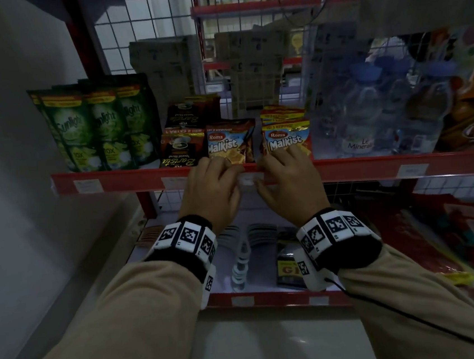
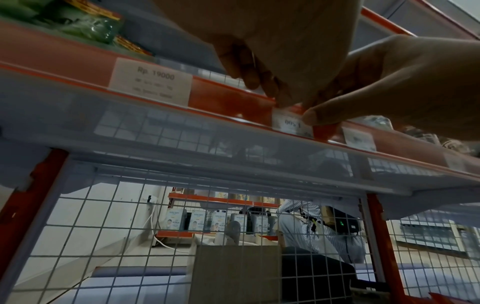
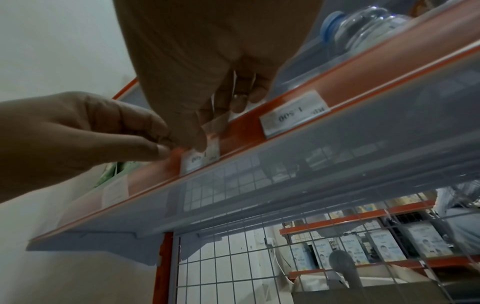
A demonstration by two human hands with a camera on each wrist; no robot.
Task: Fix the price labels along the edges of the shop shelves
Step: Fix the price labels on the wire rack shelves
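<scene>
Both hands are working one price label (image 2: 291, 124) in the red shelf rail (image 1: 130, 181); the left hand (image 1: 212, 192) and right hand (image 1: 287, 184) are pinching it between thumbs and fingertips; it should be slid level, pressing evenly under both thumbs.

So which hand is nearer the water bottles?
Right. The right hand is beside the water bottles, at their left; the left hand is farther left, past it.
</scene>
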